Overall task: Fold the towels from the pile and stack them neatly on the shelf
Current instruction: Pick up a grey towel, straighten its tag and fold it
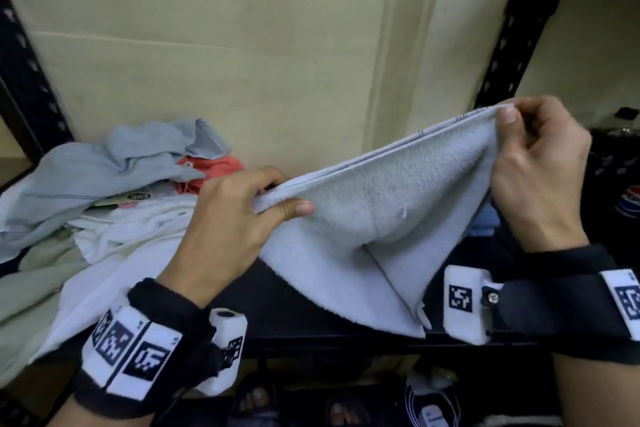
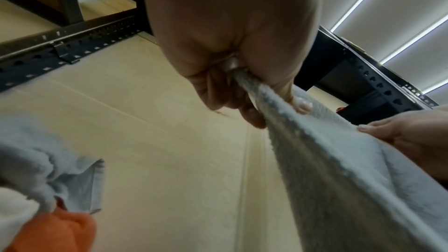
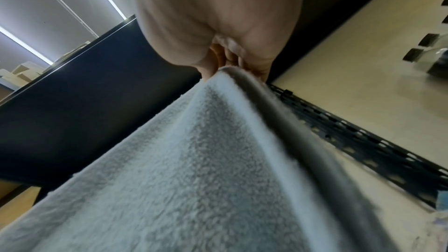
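Observation:
A pale grey-blue towel [image 1: 388,218] hangs doubled over between my two hands, above the dark shelf board [image 1: 311,308]. My left hand [image 1: 277,204] pinches its lower left corner, thumb on top. My right hand [image 1: 509,121] pinches the upper right corner, held higher. The folded top edge runs taut between them and the rest sags to a point near the shelf front. In the left wrist view the towel [image 2: 339,160] runs out from my left hand [image 2: 244,83]. In the right wrist view the towel [image 3: 194,170] hangs from my right hand [image 3: 230,64].
A pile of unfolded towels [image 1: 104,204], light blue, white, pale green and one orange-red [image 1: 207,173], lies on the shelf at the left. Black perforated shelf posts [image 1: 512,28] stand at both sides. A beige wall panel [image 1: 242,45] is behind. Sandalled feet [image 1: 256,399] show below.

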